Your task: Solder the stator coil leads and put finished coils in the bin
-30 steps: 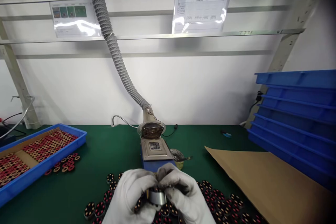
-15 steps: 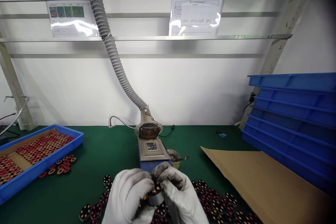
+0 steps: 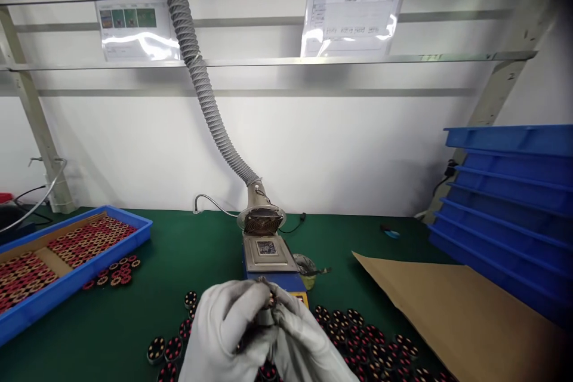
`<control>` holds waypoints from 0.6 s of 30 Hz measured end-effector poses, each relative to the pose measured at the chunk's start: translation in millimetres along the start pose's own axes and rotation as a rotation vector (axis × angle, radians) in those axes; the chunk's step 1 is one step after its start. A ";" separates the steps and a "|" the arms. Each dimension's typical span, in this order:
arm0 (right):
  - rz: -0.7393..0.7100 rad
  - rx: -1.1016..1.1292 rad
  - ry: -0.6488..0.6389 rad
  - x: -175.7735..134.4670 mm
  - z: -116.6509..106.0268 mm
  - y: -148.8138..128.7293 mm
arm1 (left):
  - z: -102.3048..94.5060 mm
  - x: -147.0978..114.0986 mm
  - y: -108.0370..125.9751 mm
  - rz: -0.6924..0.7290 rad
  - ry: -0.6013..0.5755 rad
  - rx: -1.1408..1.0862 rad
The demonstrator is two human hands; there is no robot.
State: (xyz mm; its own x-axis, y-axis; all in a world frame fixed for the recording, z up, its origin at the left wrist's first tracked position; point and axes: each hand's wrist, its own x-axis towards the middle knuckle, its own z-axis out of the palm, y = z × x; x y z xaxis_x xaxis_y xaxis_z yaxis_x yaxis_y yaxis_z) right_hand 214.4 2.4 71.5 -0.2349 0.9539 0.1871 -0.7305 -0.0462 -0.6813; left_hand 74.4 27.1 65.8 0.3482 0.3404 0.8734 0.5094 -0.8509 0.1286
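Observation:
My left hand point(image 3: 228, 328) and my right hand point(image 3: 301, 325), both in white gloves with smudged fingertips, meet at the bottom middle. Their fingers are closed together around a small round part point(image 3: 267, 315) with a grey side, mostly hidden by the gloves. Similar round black parts with gold or pink dots lie beneath and beside the hands: several in a left group point(image 3: 173, 347) and a larger pile point(image 3: 364, 340) to the right. Just beyond the fingers stands a blue machine with a square metal top plate point(image 3: 271, 253).
A ribbed grey hose point(image 3: 210, 101) ends in a hood over the machine. A small tub point(image 3: 307, 277) stands beside it. At left is a blue tray point(image 3: 138, 237) with rows of round parts. Brown cardboard point(image 3: 452, 304) and stacked blue trays point(image 3: 510, 215) occupy the right.
The view has swung slightly left, so the scene sits further right. My hands have drawn closer together and turned around the round part, which is now more covered.

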 end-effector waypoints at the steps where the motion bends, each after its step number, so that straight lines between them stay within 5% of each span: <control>1: 0.000 0.036 0.009 1.2 -0.8 2.6 | -0.9 1.2 -0.3 -0.004 -0.017 -0.051; 5: 0.011 0.022 0.041 4.1 -0.4 9.2 | -7.2 7.1 -3.0 -0.041 -0.027 -0.267; 10: 0.016 0.016 0.039 2.4 2.6 12.1 | -13.4 6.5 -1.8 -0.456 0.119 -0.613; 12: 0.025 0.043 0.048 1.7 -2.0 14.1 | -15.2 4.6 -0.5 -0.530 0.085 -0.647; 15: 0.026 0.083 0.065 2.6 -11.7 18.1 | -14.8 3.6 0.2 -0.430 -0.060 -0.534; 18: 0.061 0.150 0.036 5.1 -13.5 20.7 | -11.5 5.2 -0.7 -0.327 -0.070 -0.504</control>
State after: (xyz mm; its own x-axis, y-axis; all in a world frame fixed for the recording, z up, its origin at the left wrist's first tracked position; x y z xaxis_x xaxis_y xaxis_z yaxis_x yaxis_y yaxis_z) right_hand 206.8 10.3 48.8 -0.2603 0.9579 0.1213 -0.8039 -0.1454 -0.5767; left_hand 66.8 24.9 75.6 0.2958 0.6274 0.7203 0.1689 -0.7765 0.6070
